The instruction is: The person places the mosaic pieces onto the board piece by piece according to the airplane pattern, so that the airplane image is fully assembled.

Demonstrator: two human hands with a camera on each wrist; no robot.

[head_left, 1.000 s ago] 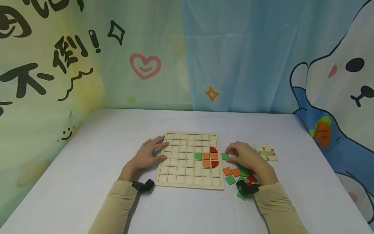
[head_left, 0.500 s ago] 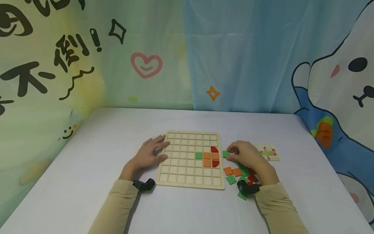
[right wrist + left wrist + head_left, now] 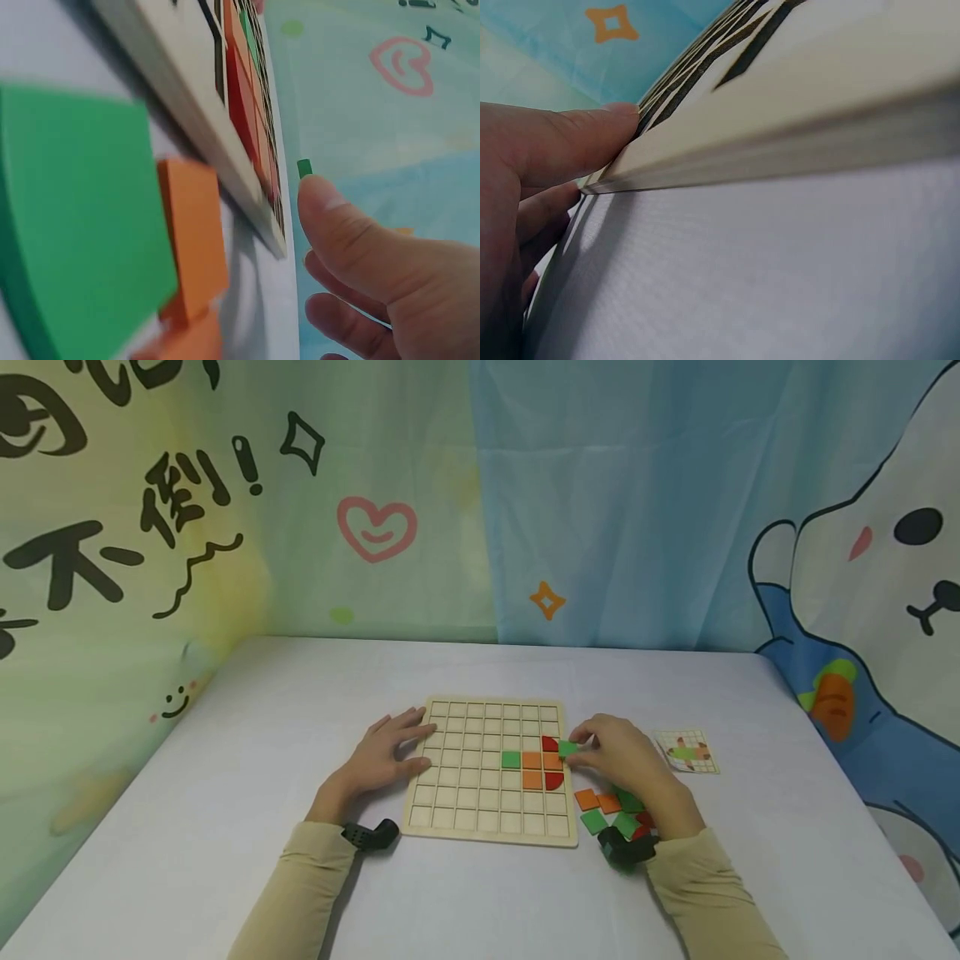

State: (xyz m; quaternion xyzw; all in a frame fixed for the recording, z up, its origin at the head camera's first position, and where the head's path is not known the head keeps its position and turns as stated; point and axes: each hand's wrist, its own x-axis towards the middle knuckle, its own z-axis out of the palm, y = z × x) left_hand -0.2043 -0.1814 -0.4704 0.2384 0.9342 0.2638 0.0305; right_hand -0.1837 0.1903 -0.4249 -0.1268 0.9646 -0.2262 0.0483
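Observation:
My right hand (image 3: 621, 756) pinches a green square tile (image 3: 567, 748) between thumb and fingers, over the right edge of the wooden grid board (image 3: 457, 797). In the right wrist view only a sliver of that green tile (image 3: 304, 168) shows past the thumb. At the board's left edge my left hand (image 3: 384, 752) rests with fingers fairly straight; its thumb (image 3: 592, 139) touches the rim in the left wrist view. Set in the grid are a green square (image 3: 511, 760), several orange squares (image 3: 532, 779) and two red rounded pieces (image 3: 554, 781), one partly behind the held tile.
Loose orange (image 3: 587, 800), green (image 3: 594, 822) and red tiles (image 3: 641, 832) lie right of the board, partly hidden by the right wrist and its black camera (image 3: 626, 847). A picture card (image 3: 686, 752) with a coloured pattern lies beyond the right hand on the white table (image 3: 487, 902).
My right hand has moved left with the green tile, from beside the board to over its right edge. The left hand and the pieces in the grid have stayed in place.

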